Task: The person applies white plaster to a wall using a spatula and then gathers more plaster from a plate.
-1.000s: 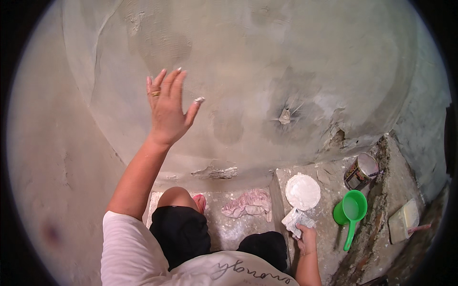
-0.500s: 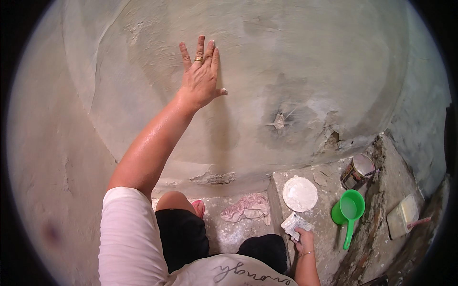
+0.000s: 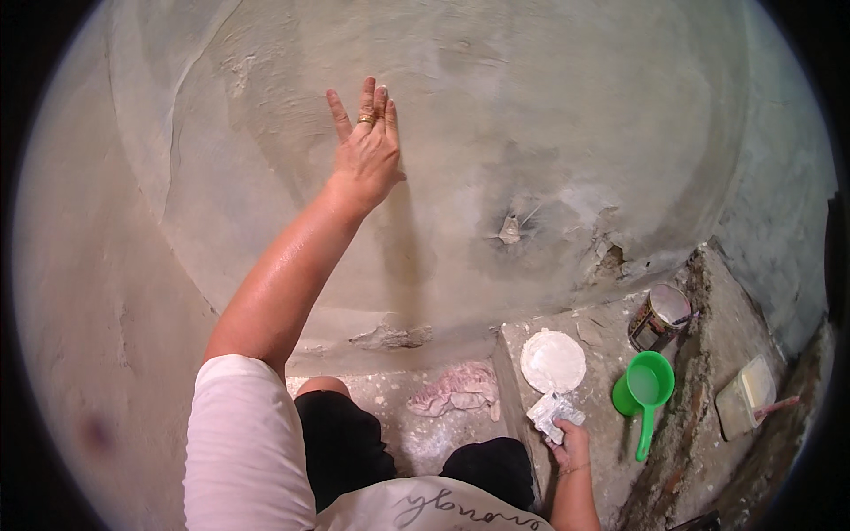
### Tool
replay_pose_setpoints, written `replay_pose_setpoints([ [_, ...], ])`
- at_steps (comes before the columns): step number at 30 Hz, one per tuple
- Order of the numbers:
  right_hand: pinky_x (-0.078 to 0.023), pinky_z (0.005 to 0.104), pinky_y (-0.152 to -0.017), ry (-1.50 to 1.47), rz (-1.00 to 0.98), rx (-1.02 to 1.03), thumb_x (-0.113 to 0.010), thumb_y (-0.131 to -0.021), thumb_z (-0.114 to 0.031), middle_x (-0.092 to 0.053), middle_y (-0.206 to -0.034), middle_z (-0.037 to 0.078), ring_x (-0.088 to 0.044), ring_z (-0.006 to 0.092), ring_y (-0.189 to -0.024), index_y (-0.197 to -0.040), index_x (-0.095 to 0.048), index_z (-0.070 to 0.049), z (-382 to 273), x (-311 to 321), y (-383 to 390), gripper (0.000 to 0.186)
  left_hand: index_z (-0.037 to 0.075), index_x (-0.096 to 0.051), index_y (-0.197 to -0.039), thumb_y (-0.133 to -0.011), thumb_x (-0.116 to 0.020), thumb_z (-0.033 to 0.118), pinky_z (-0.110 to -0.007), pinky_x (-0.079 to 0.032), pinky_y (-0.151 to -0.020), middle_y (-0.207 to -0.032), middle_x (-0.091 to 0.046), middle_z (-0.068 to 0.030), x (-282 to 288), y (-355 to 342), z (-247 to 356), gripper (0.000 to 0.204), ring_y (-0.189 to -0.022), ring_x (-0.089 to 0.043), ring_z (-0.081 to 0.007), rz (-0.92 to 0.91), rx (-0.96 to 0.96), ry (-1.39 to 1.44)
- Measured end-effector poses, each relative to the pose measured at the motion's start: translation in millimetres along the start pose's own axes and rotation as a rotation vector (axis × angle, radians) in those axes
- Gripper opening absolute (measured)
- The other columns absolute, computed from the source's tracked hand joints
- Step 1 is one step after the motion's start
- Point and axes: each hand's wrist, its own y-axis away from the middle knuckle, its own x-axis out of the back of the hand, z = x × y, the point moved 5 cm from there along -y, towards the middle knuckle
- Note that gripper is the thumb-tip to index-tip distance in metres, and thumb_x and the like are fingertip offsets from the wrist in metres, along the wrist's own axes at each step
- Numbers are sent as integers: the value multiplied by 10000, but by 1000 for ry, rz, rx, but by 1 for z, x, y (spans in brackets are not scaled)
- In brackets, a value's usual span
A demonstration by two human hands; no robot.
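Plaster, or something like it, coats the big grey wall [image 3: 575, 106] in front of the person. The bare left hand [image 3: 367, 161] is up at the wall with its fingers stretched out. That grip is open, with nothing seen in it; I cannot tell if the palm touches the wall. The bare right hand [image 3: 571, 444] is low down, over a rough grey ledge [image 3: 598, 389]. Its grip is closed on a flat white-and-grey piece [image 3: 552, 411], right by a round white disc [image 3: 553, 361]. Much of the wall looks done, since it is smooth there. Some spots look not done yet: a dark patch with a pale torn bit [image 3: 509, 230], a broken hole [image 3: 609, 254] low on the right, and a rough strip [image 3: 390, 337] near the floor. Close to the disc stand a round dark can [image 3: 646, 329], white inside, and a green plastic cup [image 3: 624, 401] with a long handle. Farther right sits a clear plastic box [image 3: 733, 412]. A crumpled pink-and-white cloth [image 3: 456, 389] lies on the floor.
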Motion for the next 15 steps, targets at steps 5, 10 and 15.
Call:
replay_pose_setpoints([
  [5,-522,324,-488,-10,-122,-53,-611,-806,5,-676,-952,102,-684,241,-747,-1121,-580,-26,12,-45,-2,319,-69,-321,-1416,-667,-801,448,-758,35,-1054,-1524,-254,-205,0,2,-5,1029,-1455,-38,-374,26,-57,40],
  [10,-512,323,-501,39,-317,-49,-596,-807,26,-671,-974,115,-677,234,-762,-1154,-548,15,17,-103,-15,351,-72,-314,-1416,-623,-818,486,-766,50,-1039,-1523,-251,-209,-3,-7,-1,1093,-1454,-46,-383,71,-48,37],
  [15,-528,313,-558,144,-375,14,-615,-813,23,-679,-982,121,-676,220,-801,-1140,-570,44,16,-155,-22,331,-106,-199,-1433,-598,-828,507,-704,14,-1093,-1522,-196,-254,38,-36,-14,1212,-1451,-59,-384,172,-33,123],
])
